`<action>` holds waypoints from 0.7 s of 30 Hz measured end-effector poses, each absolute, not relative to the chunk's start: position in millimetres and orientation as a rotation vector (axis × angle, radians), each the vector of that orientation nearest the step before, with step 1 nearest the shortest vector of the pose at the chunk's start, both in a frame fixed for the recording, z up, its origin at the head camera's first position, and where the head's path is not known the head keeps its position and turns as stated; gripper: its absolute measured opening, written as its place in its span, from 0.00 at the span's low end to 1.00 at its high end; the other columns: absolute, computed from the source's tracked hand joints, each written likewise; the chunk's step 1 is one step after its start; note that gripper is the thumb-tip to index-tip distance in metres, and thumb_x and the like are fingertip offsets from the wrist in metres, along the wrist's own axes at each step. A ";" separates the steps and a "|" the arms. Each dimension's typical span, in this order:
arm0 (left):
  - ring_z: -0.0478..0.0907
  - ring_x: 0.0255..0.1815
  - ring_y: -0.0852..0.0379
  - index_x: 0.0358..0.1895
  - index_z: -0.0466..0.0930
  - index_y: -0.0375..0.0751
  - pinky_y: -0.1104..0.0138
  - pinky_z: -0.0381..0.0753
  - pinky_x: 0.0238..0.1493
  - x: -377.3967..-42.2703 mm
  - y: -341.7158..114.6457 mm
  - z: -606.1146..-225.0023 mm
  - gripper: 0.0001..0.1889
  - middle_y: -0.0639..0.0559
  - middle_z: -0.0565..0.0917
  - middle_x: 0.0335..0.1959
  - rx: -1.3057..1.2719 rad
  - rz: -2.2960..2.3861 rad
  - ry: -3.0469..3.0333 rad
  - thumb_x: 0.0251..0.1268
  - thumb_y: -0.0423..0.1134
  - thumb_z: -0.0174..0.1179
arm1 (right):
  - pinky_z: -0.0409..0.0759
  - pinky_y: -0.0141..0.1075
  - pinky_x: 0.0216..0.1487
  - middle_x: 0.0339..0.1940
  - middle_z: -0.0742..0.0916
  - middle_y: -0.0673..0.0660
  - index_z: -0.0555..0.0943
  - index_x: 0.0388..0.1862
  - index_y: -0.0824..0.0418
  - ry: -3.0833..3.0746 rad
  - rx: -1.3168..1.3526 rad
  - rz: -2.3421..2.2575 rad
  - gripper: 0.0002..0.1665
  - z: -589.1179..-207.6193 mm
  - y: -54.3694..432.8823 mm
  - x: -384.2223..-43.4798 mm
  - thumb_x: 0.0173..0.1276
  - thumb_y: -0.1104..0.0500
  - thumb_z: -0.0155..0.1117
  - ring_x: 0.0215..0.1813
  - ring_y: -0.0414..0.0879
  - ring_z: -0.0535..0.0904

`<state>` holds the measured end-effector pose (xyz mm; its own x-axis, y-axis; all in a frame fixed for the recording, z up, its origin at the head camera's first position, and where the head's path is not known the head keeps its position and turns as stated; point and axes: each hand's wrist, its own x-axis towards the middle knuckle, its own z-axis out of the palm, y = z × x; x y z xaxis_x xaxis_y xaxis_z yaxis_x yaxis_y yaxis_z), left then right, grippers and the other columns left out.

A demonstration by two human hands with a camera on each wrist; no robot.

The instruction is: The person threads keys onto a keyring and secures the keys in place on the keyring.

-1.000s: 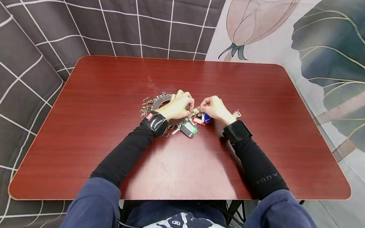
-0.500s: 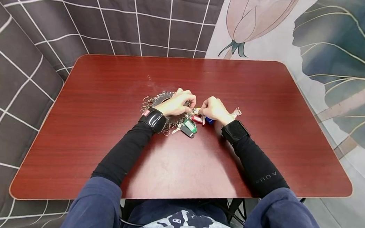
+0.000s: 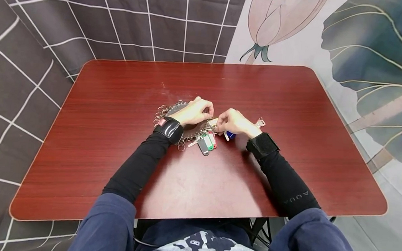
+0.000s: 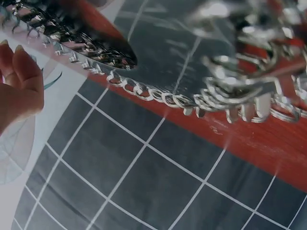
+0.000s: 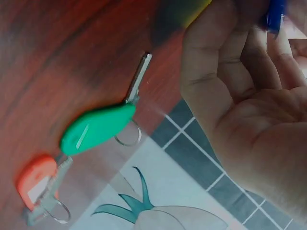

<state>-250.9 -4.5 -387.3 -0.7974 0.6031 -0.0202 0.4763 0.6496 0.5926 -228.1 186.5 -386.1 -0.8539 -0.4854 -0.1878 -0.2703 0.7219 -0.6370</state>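
In the head view my left hand (image 3: 194,112) bends over a grey metal hoop (image 3: 179,109) edged with small split rings, and its curled fingers hold the hoop's right side. My right hand (image 3: 233,122) pinches a small pale key tag (image 3: 213,122) close to the left fingertips. Green (image 3: 209,140), dark grey (image 3: 203,146) and red (image 3: 213,138) key tags lie below the hoop. A blue tag (image 3: 230,135) shows under the right hand. The left wrist view has the shiny hoop and its split rings (image 4: 168,98) close up. Fingertip contact is partly hidden.
In the right wrist view a key with a green head (image 5: 100,127) and an orange tagged key (image 5: 41,179) lie on the reddish table (image 3: 117,135). A pale tag (image 3: 260,122) sits right of the right hand. A gridded curtain (image 3: 141,22) hangs behind.
The red tag has moved down and left, beside the green one. The dark grey tag has shifted slightly. The left hand has risen a little; the pale tag now shows between the hands.
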 end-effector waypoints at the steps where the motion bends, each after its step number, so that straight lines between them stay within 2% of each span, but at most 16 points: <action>1: 0.68 0.47 0.49 0.35 0.79 0.40 0.56 0.65 0.55 -250.6 -4.3 -387.3 0.03 0.47 0.82 0.36 0.888 0.853 2.659 0.59 0.33 0.57 | 0.72 0.27 0.30 0.20 0.88 0.54 0.84 0.25 0.62 2.572 -0.576 -0.915 0.04 -386.3 187.3 -227.9 0.57 0.61 0.68 0.22 0.34 0.79; 6: 0.67 0.47 0.49 0.36 0.81 0.41 0.59 0.66 0.52 -246.0 -2.6 -386.4 0.05 0.46 0.81 0.39 0.946 0.835 2.646 0.58 0.37 0.60 | 0.74 0.26 0.32 0.24 0.89 0.60 0.83 0.29 0.65 2.554 -0.486 -1.146 0.07 -387.7 191.4 -227.9 0.61 0.61 0.67 0.26 0.38 0.83; 9: 0.68 0.46 0.49 0.39 0.83 0.41 0.59 0.66 0.51 -243.8 -1.0 -386.6 0.07 0.46 0.81 0.39 0.961 0.835 2.634 0.60 0.39 0.61 | 0.73 0.25 0.34 0.26 0.88 0.60 0.84 0.31 0.65 2.605 -0.450 -1.220 0.09 -389.6 192.6 -228.6 0.61 0.59 0.67 0.27 0.36 0.80; 15: 0.74 0.41 0.52 0.38 0.83 0.39 0.64 0.70 0.46 -243.1 -0.4 -392.3 0.07 0.46 0.84 0.37 0.887 0.949 2.617 0.62 0.36 0.58 | 0.69 0.26 0.25 0.30 0.89 0.66 0.84 0.33 0.68 2.540 -0.434 -1.365 0.11 -393.4 193.2 -226.3 0.61 0.59 0.68 0.22 0.33 0.75; 18: 0.77 0.38 0.55 0.36 0.82 0.38 0.66 0.72 0.43 -242.3 0.0 -393.3 0.05 0.46 0.85 0.35 0.839 1.059 2.601 0.63 0.34 0.58 | 0.69 0.29 0.22 0.27 0.88 0.60 0.85 0.34 0.67 2.517 -0.406 -1.384 0.12 -393.5 193.4 -225.1 0.63 0.57 0.67 0.19 0.36 0.72; 21: 0.80 0.38 0.55 0.36 0.81 0.39 0.65 0.74 0.44 -240.5 0.8 -394.3 0.03 0.46 0.86 0.34 0.818 1.114 2.618 0.63 0.33 0.58 | 0.70 0.31 0.22 0.26 0.88 0.55 0.86 0.36 0.66 2.502 -0.385 -1.385 0.13 -392.2 192.7 -225.5 0.63 0.56 0.66 0.20 0.39 0.71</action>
<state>-240.5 0.8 -394.3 -0.8322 0.5525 0.0473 0.4172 0.5677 0.7096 -225.5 192.7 -392.2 -0.9323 -0.3494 -0.0935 -0.1063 0.5118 -0.8525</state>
